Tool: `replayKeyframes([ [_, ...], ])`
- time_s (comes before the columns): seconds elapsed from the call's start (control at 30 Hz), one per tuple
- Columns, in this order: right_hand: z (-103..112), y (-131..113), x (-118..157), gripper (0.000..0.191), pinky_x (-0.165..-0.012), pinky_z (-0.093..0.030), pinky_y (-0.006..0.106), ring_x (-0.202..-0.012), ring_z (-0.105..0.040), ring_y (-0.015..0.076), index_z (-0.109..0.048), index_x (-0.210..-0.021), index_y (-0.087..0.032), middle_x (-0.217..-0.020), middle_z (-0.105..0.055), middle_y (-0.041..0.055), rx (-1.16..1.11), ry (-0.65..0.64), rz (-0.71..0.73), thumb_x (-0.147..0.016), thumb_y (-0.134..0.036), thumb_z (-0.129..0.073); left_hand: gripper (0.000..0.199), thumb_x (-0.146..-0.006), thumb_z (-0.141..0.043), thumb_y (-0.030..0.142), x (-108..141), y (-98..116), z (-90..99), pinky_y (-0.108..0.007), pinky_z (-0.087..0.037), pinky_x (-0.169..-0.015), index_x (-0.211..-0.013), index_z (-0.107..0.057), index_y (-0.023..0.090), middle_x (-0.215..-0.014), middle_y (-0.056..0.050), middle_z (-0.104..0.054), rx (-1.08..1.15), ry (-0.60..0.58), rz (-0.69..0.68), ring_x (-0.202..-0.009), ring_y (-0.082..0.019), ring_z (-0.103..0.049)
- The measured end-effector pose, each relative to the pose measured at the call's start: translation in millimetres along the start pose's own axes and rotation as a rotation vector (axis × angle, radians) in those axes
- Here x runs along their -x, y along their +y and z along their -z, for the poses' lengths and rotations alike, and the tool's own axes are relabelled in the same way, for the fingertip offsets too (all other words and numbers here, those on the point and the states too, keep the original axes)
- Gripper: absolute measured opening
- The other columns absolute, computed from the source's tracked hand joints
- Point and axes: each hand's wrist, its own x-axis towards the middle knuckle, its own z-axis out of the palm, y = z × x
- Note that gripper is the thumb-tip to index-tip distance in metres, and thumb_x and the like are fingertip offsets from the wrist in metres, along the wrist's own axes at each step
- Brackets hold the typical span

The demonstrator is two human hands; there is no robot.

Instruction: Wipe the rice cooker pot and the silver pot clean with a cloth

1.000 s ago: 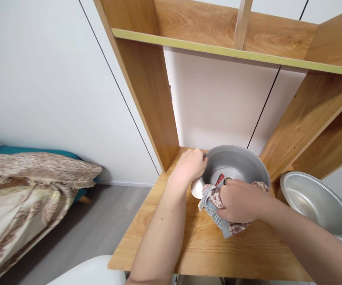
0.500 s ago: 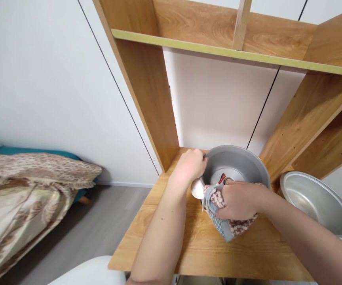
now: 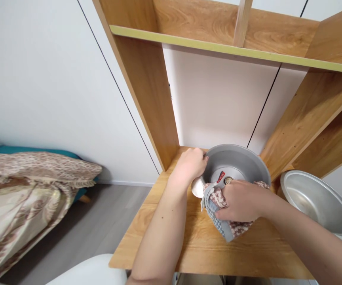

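Observation:
A round grey metal pot [image 3: 236, 154] stands on the wooden desk [image 3: 212, 253]. My left hand [image 3: 190, 164] is closed on the pot's left rim, beside a white rounded object [image 3: 197, 187] that I cannot identify. With closed fingers my right hand [image 3: 239, 200] holds a patterned cloth [image 3: 228, 229] over the pot's near rim; part of the cloth hangs down the outside. Inside the pot lie a small red item [image 3: 221, 176] and a small round item [image 3: 228, 180]. The fingertips of my right hand are partly hidden inside the pot.
An oval metal basin [image 3: 316, 202] is at the right. Wooden shelving [image 3: 147, 91] rises around the back of the desk. A bed or sofa with a patterned cover [image 3: 34, 190] is at the left, and a white chair edge [image 3: 90, 273] shows at the bottom.
The cloth and my right hand have shifted very slightly, and the small red item shows a little more. My left hand stays on the rim.

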Motion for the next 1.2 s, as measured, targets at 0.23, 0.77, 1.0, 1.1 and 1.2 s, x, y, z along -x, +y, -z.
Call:
replayKeyframes([
  [0.23, 14, 15, -12, 0.049, -0.069, -0.055, 0.038, -0.090, -0.078, 0.0306, -0.083, -0.089, -0.021, -0.095, -0.083, 0.0096, -0.154, -0.213, -0.010, -0.093, -0.070, -0.075, 0.042, -0.119, -0.051, 0.025, 2, 2, 2.7, -0.045, -0.063, -0.102, -0.117, -0.092, 0.018, -0.129, -0.021, -0.092, -0.027, -0.009, 0.011, -0.125, -0.037, -0.086],
  [0.77, 10, 2, -4, 0.046, -0.078, -0.056, 0.043, -0.096, -0.080, 0.0369, -0.088, -0.101, -0.019, -0.098, -0.085, 0.0156, -0.021, -0.090, -0.038, -0.103, -0.058, -0.065, 0.042, -0.118, -0.052, 0.025, 0, 1, 1.4, -0.045, -0.064, -0.102, -0.113, -0.093, 0.020, -0.123, -0.019, -0.093, -0.023, 0.005, 0.010, -0.122, -0.037, -0.086],
  [1.0, 11, 8, -9, 0.047, -0.076, -0.053, 0.041, -0.096, -0.080, 0.0350, -0.086, -0.093, -0.019, -0.096, -0.085, 0.0150, -0.020, -0.086, 0.008, -0.101, -0.061, -0.067, 0.042, -0.118, -0.050, 0.025, -2, -2, -1.9, -0.045, -0.064, -0.102, -0.114, -0.092, 0.021, -0.123, -0.018, -0.093, -0.024, 0.005, -0.008, -0.124, -0.037, -0.086],
  [1.1, 5, 0, -3, 0.043, -0.093, -0.055, 0.045, -0.113, -0.081, 0.0410, -0.089, -0.106, -0.014, -0.110, -0.088, 0.0214, 0.037, 0.004, -0.006, -0.105, -0.051, -0.066, 0.041, -0.117, -0.051, 0.024, -2, -2, -2.3, -0.047, -0.064, -0.103, -0.115, -0.092, 0.021, -0.125, -0.019, -0.093, -0.018, 0.010, -0.007, -0.125, -0.038, -0.086],
  [1.2, 2, -4, 1, 0.043, -0.101, -0.055, 0.048, -0.123, -0.080, 0.0444, -0.089, -0.117, -0.012, -0.122, -0.088, 0.0253, 0.057, 0.045, -0.029, -0.107, -0.047, -0.066, 0.041, -0.117, -0.052, 0.024, -2, -1, -1.6, -0.048, -0.065, -0.103, -0.117, -0.093, 0.020, -0.124, -0.020, -0.093, -0.004, 0.011, -0.001, -0.125, -0.039, -0.086],
])
